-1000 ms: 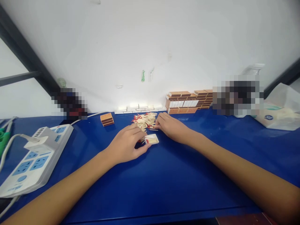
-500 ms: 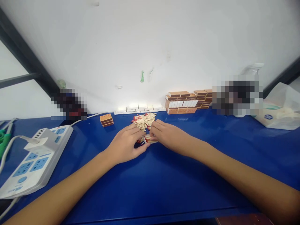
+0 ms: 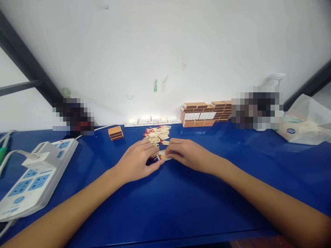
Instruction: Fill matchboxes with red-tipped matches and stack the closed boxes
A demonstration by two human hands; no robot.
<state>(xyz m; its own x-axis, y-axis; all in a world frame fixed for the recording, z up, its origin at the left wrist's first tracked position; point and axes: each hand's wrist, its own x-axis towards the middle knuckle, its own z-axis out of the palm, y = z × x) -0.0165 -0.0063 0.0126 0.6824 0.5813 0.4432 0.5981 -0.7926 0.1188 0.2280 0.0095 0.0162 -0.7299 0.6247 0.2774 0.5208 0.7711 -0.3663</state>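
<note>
A small white matchbox tray lies on the blue table, with several red-tipped matches inside it. My left hand closes on the tray's left end, thumb at the near side and fingers at the far side. Over the tray's right half, the fingers of my right hand are pinched together at the matches; the fingertips partly cover them. Just beyond both hands spreads a loose pile of matches, and a few stray ones show behind my left fingers.
White trays stand in rows along the wall. To their right rises a stack of matchboxes, and a small matchbox stack sits left of the pile. A power strip lies at left, a plastic packet at right.
My right fingers have shifted slightly and drawn back from the pile, so more of the tray and its matches shows. My left hand keeps its grip. The view has moved a little.
</note>
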